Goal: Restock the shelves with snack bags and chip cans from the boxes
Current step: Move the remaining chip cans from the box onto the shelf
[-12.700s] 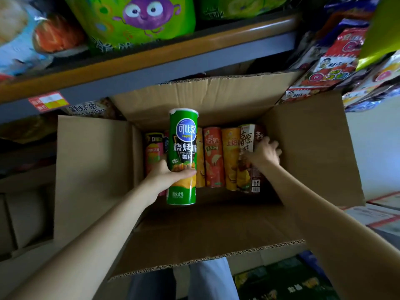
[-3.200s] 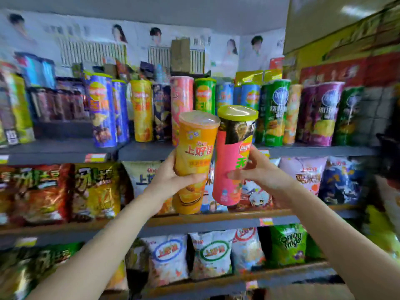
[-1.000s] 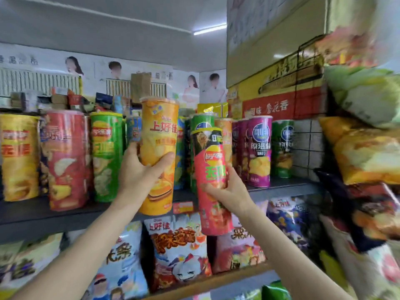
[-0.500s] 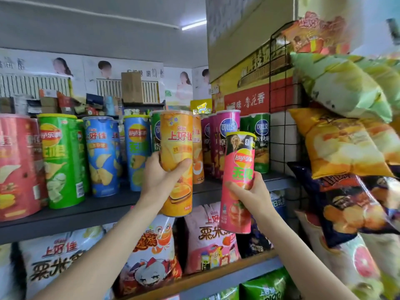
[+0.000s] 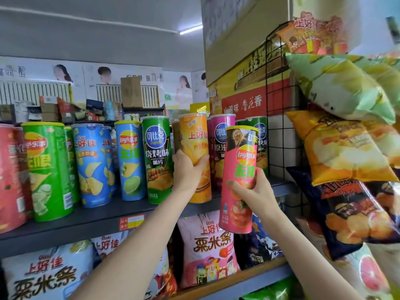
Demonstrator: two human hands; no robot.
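The left hand [image 5: 187,173] wrapped its grip around the upright orange can [image 5: 195,156] on the shelf [image 5: 91,224], while the right hand [image 5: 255,191] clasped the pink can [image 5: 240,180], lid tilted slightly rightward, before that shelf.

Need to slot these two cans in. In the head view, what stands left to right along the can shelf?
Red can → green Lay's can → blue Oishi can → blue Lay's can → green Copico can → orange can in left hand → pink can in right hand.

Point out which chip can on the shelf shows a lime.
The blue Lay's can, standing between a blue Oishi can and the green Copico can.
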